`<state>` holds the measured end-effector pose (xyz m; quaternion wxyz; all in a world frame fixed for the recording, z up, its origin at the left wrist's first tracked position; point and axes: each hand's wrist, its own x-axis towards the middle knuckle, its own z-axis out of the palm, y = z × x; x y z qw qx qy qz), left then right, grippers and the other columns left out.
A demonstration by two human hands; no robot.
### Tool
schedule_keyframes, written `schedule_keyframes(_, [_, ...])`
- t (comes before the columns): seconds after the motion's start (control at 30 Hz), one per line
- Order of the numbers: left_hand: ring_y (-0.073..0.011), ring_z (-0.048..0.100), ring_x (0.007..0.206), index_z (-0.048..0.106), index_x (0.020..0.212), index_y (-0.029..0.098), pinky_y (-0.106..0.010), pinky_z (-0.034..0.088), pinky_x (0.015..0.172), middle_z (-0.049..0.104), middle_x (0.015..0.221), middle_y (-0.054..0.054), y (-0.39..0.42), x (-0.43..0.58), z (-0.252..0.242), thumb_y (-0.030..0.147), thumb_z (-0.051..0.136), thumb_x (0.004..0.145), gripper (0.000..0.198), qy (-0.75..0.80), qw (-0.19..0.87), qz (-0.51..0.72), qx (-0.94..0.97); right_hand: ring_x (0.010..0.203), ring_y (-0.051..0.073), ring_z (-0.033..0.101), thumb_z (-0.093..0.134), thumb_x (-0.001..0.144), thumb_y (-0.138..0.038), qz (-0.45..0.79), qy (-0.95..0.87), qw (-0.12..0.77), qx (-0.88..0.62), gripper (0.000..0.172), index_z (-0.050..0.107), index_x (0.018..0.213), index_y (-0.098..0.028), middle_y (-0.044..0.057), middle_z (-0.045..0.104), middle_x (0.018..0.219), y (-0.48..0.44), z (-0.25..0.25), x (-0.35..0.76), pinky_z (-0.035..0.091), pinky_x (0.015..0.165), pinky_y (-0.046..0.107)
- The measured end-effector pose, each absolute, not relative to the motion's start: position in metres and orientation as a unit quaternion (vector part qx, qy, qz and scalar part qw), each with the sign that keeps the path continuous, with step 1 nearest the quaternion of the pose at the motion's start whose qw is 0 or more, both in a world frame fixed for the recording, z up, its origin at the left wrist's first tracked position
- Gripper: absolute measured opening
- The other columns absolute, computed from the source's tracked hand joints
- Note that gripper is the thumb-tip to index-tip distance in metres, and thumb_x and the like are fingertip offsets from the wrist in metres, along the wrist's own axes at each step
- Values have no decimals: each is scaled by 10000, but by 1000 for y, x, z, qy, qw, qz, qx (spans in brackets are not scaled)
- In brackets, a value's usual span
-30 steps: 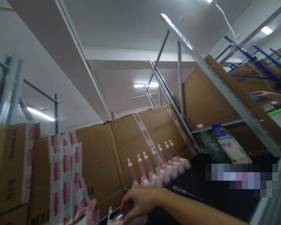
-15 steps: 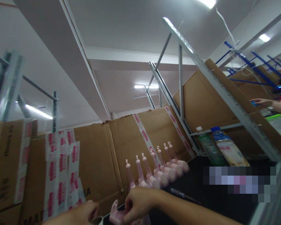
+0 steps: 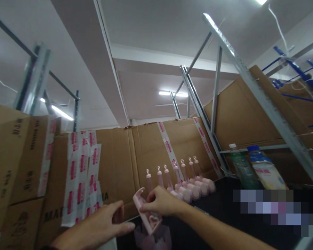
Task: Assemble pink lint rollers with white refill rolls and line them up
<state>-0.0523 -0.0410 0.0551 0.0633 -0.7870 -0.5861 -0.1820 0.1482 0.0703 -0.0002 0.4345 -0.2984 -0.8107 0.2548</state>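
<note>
My right hand (image 3: 159,202) pinches the top of a flat pink plastic piece (image 3: 146,214) with a heart-shaped cutout, held tilted over a thin pink plastic bag (image 3: 153,239). My left hand (image 3: 108,224) reaches in from the lower left with thumb and fingers curled close to the piece's left side; whether it touches is unclear. Just behind my right hand, a row of several pink long-handled rollers (image 3: 184,182) lies side by side on the black table (image 3: 219,208).
Brown cardboard walls (image 3: 151,152) with red-and-white tape enclose the table's back. Stacked cartons (image 3: 18,159) stand at the left. Two drink bottles (image 3: 253,168) stand at the right under a slanted metal rack frame (image 3: 263,97).
The camera has shifted right. My right hand has lifted the pink piece upward, and my left hand has come in from the lower left beside it.
</note>
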Motion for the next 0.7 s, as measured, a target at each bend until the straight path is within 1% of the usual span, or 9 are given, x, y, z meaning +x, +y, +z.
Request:
schedule_keyframes(0.1, [-181,592,725,638,867,188,-255,399,639,656,780,-6,-40,-45,59,620,487,851,457,-565,73,-225,-790,494,85,398,732,661,-361,286,-775,491,-276,260,629,567,-141,-51,463,482,69,4,145,249,456,221])
schedule_keyframes(0.17, [-184,600,720,649,874,192,-261,392,649,664,770,-8,-40,-41,60,601,448,882,456,-553,89,-259,-787,517,94,430,716,682,-338,311,-756,523,-240,233,633,591,-139,-38,511,517,66,7,142,278,481,223])
schedule_keyframes(0.3, [-206,618,828,662,876,212,-277,405,726,693,862,-31,-44,-32,54,565,512,868,384,-525,126,-320,-778,618,128,522,698,713,-358,357,-712,588,-142,232,676,700,-127,3,611,645,56,12,134,375,582,239])
schedule_keyframes(0.4, [-205,615,792,651,844,197,-278,409,700,686,825,-35,-49,-21,49,536,545,855,355,-518,125,-355,-768,673,154,565,712,713,-386,386,-682,614,-91,269,687,763,-123,28,650,704,45,15,128,420,654,265])
schedule_keyframes(0.5, [-179,608,718,628,868,176,-253,424,634,682,772,-24,-51,-11,47,527,568,839,358,-488,50,-412,-768,722,172,593,743,703,-420,425,-646,631,-55,321,689,826,-128,48,677,764,36,16,122,446,691,282])
schedule_keyframes(0.57, [-157,603,651,606,943,163,-234,439,569,675,759,-19,-50,-8,46,537,578,827,392,-452,-28,-451,-769,739,172,597,763,694,-446,442,-622,645,-41,355,684,844,-133,50,683,785,33,15,118,451,701,281])
schedule_keyframes(0.63, [-135,575,535,569,1019,154,-214,423,449,660,720,-10,-46,-9,44,565,591,803,465,-439,-107,-471,-757,720,161,587,763,701,-473,454,-612,647,-39,378,676,833,-131,45,672,775,33,13,116,444,680,271])
schedule_keyframes(0.7, [-117,529,426,537,1032,155,-197,384,343,635,650,9,-42,-11,41,601,620,761,528,-448,-174,-477,-736,684,144,571,752,713,-499,465,-610,640,-46,400,668,821,-122,37,654,757,33,11,114,432,649,257])
